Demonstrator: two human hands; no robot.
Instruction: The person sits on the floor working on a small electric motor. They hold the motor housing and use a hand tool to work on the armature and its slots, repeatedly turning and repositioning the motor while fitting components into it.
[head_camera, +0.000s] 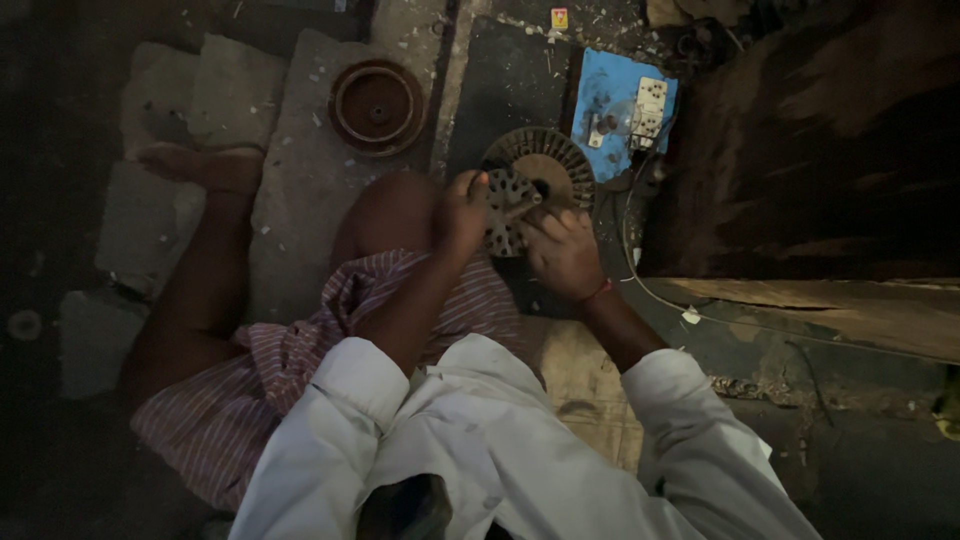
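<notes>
I sit on the floor with one knee raised. My left hand (462, 212) grips the left edge of a round perforated metal plate (506, 208) held upright near my knee. My right hand (562, 252), with a red thread at the wrist, holds the plate's right and lower side, fingers pressed near its middle. Just behind the plate lies a round slotted fan stator (548, 165) with a tan centre, flat on a dark mat (505, 85).
A brown round cover (377, 105) sits on a stone slab to the upper left. A blue board with a white socket (632, 108) and a trailing wire lies behind the stator. A dark wooden bench (830, 160) stands at the right. My bare foot (205, 167) rests at the left.
</notes>
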